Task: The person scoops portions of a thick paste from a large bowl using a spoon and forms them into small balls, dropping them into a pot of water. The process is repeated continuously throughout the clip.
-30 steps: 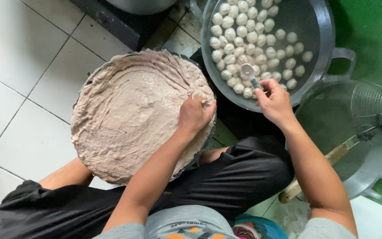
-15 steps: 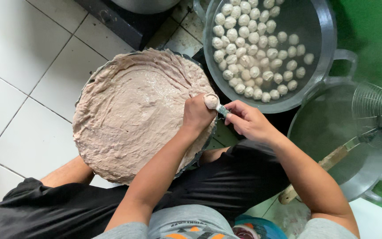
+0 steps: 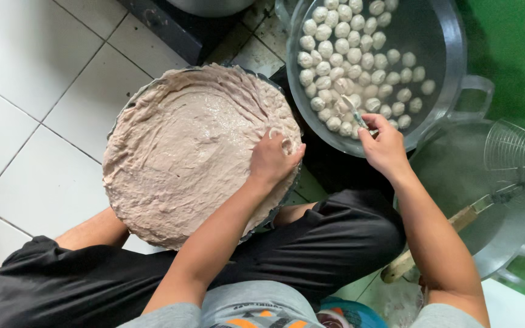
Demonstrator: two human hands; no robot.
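1. Since half a second ago the right hand (image 3: pixel 385 146) has been carried from beside the left hand (image 3: pixel 273 159) out to the near rim of the metal pot (image 3: pixel 457 54); the white lump seen then at the left fist is no longer visible there.
2. Right hand: closed around the handle of a small spoon (image 3: pixel 355 112). Long axis of the spoon runs from the fingers up and to the left, bowl end out over the meatballs (image 3: pixel 341 48) in the water.
3. Left hand: curled into a loose fist, sunk in the grey-pink meat paste (image 3: pixel 183 152) at the right edge of the round basin (image 3: pixel 130 104); paste is seen between thumb and forefinger.
4. Meatballs: pale, round, clustered on the left half of the pot, floating.
5. To the right, a second pot (image 3: pixel 505 237) with a wire skimmer (image 3: pixel 518 152) laid across it, wooden handle pointing down-left.
6. Basin is set on the white tiled floor (image 3: pixel 25 91), against black trousers (image 3: pixel 311 243). No packages or labels are legible.
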